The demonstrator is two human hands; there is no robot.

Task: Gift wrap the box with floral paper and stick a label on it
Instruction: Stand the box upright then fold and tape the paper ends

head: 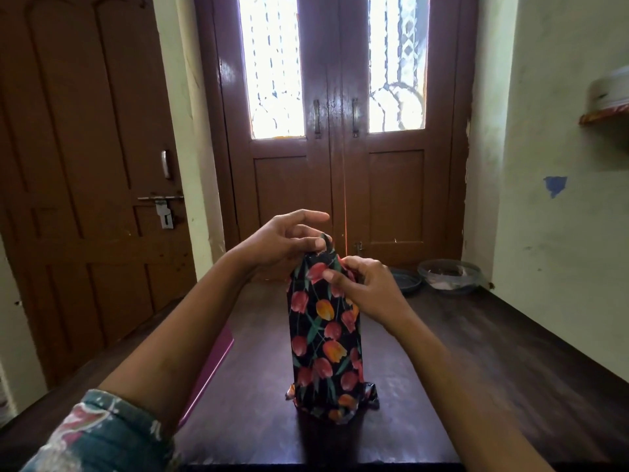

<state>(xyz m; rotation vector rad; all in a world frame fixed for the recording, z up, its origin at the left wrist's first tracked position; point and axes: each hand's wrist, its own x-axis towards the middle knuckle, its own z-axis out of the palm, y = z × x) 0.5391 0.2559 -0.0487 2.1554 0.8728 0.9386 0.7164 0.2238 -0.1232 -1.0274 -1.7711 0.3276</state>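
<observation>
Standing on end near the middle of the dark table [476, 352], seen from the head view, the box [323, 335] is already sleeved in floral paper [308, 376]. The left hand [282, 240] pinches a raised paper tab at the top end, and the right hand [367, 287] grips the top right fold, thumb on the front face. The bottom end flares out loose on the table. I see no label or tape. Risks, as I judge them: the tall box may tip if either hand pulls sideways, the pinched tab may tear, and with nothing fixing them the folds may spring open once released. A pink sheet [218, 356] lies left, a glass bowl [449, 275] far right
</observation>
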